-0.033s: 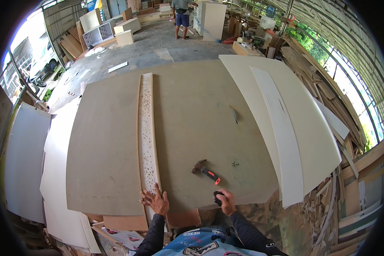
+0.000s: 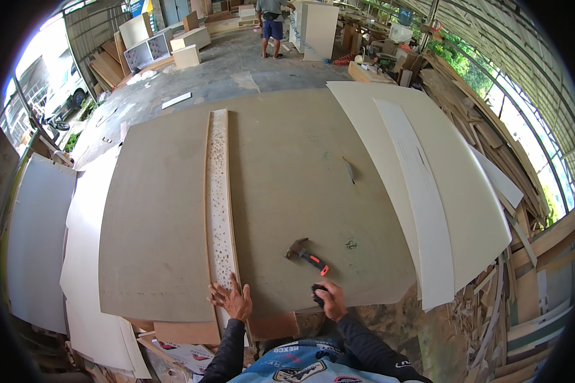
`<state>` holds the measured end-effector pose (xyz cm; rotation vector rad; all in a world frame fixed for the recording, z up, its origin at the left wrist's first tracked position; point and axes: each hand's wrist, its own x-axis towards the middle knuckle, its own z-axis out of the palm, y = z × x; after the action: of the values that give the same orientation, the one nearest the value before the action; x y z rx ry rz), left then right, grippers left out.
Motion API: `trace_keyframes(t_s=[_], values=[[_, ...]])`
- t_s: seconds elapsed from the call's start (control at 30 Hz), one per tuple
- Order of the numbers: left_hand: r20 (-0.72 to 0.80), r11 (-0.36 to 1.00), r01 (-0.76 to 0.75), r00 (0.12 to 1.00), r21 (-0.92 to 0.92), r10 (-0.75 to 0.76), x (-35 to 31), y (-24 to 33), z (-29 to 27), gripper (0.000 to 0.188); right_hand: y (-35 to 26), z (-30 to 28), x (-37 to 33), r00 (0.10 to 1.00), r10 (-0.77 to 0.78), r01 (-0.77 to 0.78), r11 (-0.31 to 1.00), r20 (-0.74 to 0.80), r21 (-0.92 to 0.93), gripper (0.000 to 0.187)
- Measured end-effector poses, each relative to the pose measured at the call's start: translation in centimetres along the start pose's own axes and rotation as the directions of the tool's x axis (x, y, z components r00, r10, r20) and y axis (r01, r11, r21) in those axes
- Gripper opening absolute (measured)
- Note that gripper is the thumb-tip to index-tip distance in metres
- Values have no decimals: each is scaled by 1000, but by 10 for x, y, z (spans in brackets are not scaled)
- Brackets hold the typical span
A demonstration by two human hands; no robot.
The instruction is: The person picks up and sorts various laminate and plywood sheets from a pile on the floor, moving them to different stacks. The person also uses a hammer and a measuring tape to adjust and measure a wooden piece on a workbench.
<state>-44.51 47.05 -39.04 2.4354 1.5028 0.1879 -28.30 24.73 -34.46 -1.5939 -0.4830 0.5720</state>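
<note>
A long, narrow board (image 2: pixel 220 191) with a pale, speckled face and raised wooden edges lies lengthwise on a large brown sheet (image 2: pixel 287 153). My left hand (image 2: pixel 236 302) rests with spread fingers across its near end and holds nothing. To the right, my right hand (image 2: pixel 333 303) is closed around a small black object (image 2: pixel 317 295) over the sheet's near edge; its exact kind is mostly hidden by the fingers. Just beyond that hand lies a claw hammer (image 2: pixel 307 256) with a black and orange handle. Farther off is a slim, pointed tool (image 2: pixel 349 171).
A cream sheet (image 2: pixel 473 210) with a white strip (image 2: pixel 415 191) on it overlaps the right side. White panels (image 2: pixel 41 242) stand at the left. Timber offcuts (image 2: pixel 479 127) are piled along the right. Far back, a person (image 2: pixel 271 25) stands beside a white cabinet (image 2: pixel 319 32).
My right hand has shifted slightly left with the black object. My left hand stays on the narrow board, and the hammer lies in the same place.
</note>
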Motion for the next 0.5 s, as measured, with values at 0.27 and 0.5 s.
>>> trace_keyframes(t_s=[0.27, 0.5], values=[[156, 562, -40, 942, -826, 296, -18, 122, -37, 40, -26, -8, 44, 863, -387, 487, 809, 324, -330, 43], [194, 407, -40, 834, -913, 516, -59, 250, -18, 24, -27, -127, 68, 884, -341, 449, 814, 321, -370, 46]])
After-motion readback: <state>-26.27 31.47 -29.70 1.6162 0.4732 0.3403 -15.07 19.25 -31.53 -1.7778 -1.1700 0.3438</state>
